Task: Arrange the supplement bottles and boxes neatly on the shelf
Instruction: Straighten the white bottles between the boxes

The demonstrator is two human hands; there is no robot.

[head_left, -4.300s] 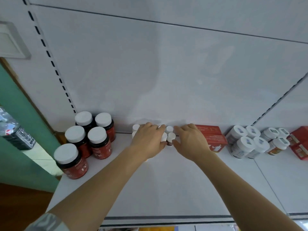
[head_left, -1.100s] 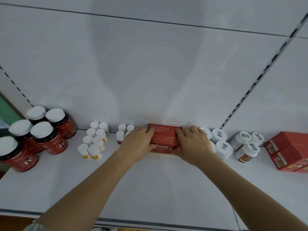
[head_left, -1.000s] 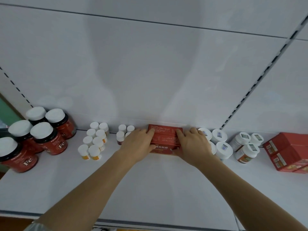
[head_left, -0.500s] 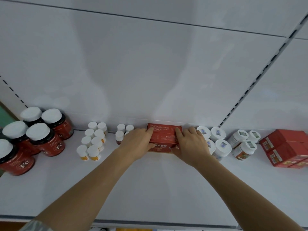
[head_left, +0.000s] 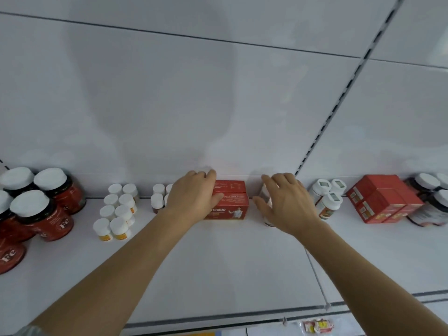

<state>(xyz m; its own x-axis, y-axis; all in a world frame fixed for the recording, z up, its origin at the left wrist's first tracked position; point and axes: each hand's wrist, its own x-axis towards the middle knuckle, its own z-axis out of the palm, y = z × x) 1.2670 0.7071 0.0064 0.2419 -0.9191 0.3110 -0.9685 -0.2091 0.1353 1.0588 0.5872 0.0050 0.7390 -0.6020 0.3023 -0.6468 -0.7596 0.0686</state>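
Observation:
Two stacked red supplement boxes (head_left: 230, 200) stand against the back wall at the middle of the white shelf (head_left: 218, 267). My left hand (head_left: 194, 197) presses against their left side, its thumb lying across the upper box's front edge. My right hand (head_left: 286, 202) is off the boxes, just to their right. Its spread, relaxed fingers lie over the white-capped bottles (head_left: 327, 200), and one bottle shows beside the thumb. Left of the boxes stands a small cluster of tiny bottles (head_left: 157, 200), partly hidden by my left hand.
Several small white-capped bottles (head_left: 116, 209) stand in rows further left, then big red jars (head_left: 46, 209) at the far left. More red boxes (head_left: 383, 200) and dark jars (head_left: 434, 204) sit at the far right. A slotted upright divides the back wall.
My right hand has left the right side of the red boxes and moved right over the white-capped bottles. My left hand stays against the boxes. The view has shifted slightly right.

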